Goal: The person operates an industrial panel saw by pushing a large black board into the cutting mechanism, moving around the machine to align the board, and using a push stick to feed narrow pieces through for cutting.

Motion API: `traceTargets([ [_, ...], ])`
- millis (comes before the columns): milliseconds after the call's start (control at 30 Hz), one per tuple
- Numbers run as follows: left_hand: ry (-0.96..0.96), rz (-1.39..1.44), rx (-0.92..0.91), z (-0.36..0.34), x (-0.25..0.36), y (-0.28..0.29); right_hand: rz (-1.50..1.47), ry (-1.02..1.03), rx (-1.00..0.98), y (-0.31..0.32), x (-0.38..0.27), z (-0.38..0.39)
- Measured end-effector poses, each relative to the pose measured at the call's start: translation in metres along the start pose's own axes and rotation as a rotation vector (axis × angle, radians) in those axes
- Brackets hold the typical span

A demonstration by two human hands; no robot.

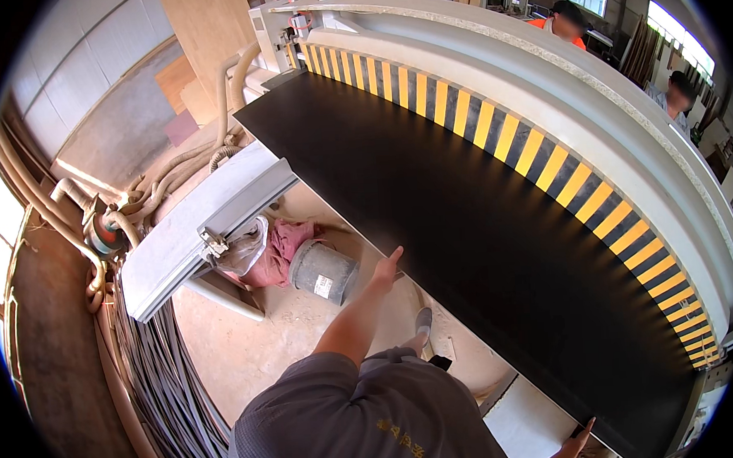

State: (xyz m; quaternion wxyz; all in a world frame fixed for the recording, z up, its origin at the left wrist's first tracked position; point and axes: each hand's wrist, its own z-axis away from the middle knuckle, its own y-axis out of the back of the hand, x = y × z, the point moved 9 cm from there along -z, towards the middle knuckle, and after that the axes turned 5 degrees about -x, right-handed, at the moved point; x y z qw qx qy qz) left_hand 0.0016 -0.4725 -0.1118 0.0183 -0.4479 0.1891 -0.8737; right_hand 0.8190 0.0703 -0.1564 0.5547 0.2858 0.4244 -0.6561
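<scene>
A long black panel [466, 240] lies flat in front of me, its far edge up against a strip of yellow and black stripes [494, 135]. My left hand [388, 269] grips the panel's near edge around its middle; the thumb rests on top and the other fingers are mostly hidden below. Farther right along that same edge, my right hand [578, 440] holds on in the same way, with its thumb on the top face. Part of this hand is cut off at the bottom of the picture.
A white machine beam [490, 65] curves over the panel's far side. On the left are a grey metal side table [205, 229], a grey bucket [323, 271], pink cloth [281, 250], beige hoses [173, 177] and a bundle of dark strips [166, 364]. Two people stand beyond the beam.
</scene>
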Motion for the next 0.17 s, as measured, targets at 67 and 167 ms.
traceTargets([
  [67, 0.004, -0.001, -0.002, -0.0001, 0.0001, 0.0007, 0.001, -0.003, 0.0, 0.0002, -0.0005, -0.0009],
  [167, 0.007, 0.004, -0.011, 0.0006, -0.0003, -0.002, 0.018, 0.012, 0.015, 0.0052, -0.0027, -0.0027],
])
